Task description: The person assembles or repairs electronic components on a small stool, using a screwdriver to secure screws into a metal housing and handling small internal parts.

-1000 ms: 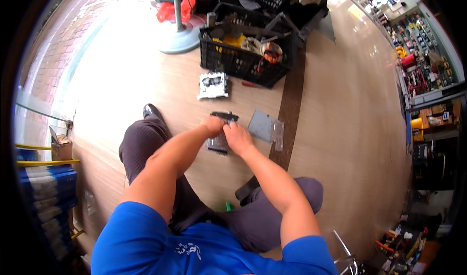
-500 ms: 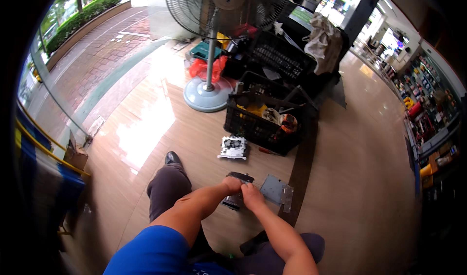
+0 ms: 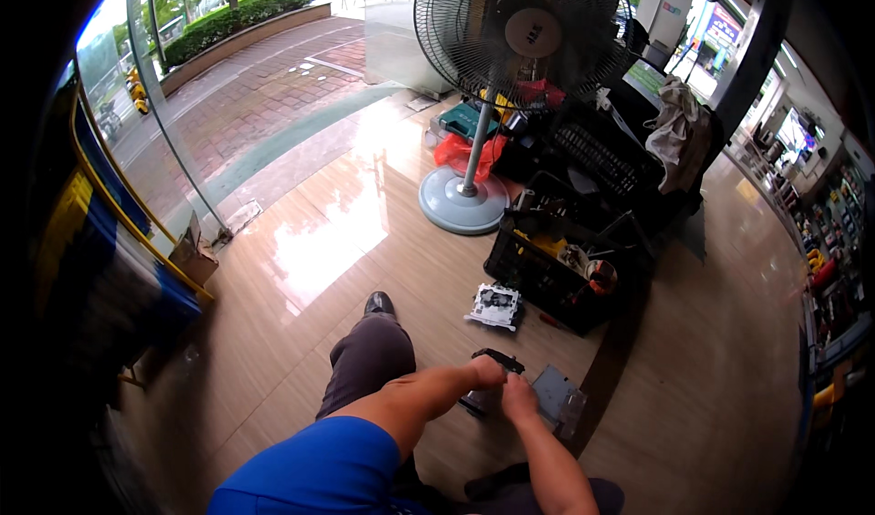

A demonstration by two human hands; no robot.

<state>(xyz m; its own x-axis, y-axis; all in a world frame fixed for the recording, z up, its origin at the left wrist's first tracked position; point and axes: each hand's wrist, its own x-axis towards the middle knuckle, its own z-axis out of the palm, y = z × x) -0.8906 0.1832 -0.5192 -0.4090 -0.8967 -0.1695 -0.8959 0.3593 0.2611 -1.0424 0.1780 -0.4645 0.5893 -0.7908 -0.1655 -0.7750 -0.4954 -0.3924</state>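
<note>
Wooden floor of a shop entrance carries all items. Left hand is closed around the top of a small black device standing on the floor; right hand touches its right side, fingers curled, grip not discernible. Just right of the right hand lies a grey metal plate. Ahead of both hands sits a circuit part, then a black crate. Beyond stands a pedestal fan.

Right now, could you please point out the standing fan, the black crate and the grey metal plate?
standing fan (image 3: pixel 521 32): head view, hub of its grille.
black crate (image 3: pixel 533 278): head view, near side wall.
grey metal plate (image 3: pixel 553 393): head view, flat top face.
</note>
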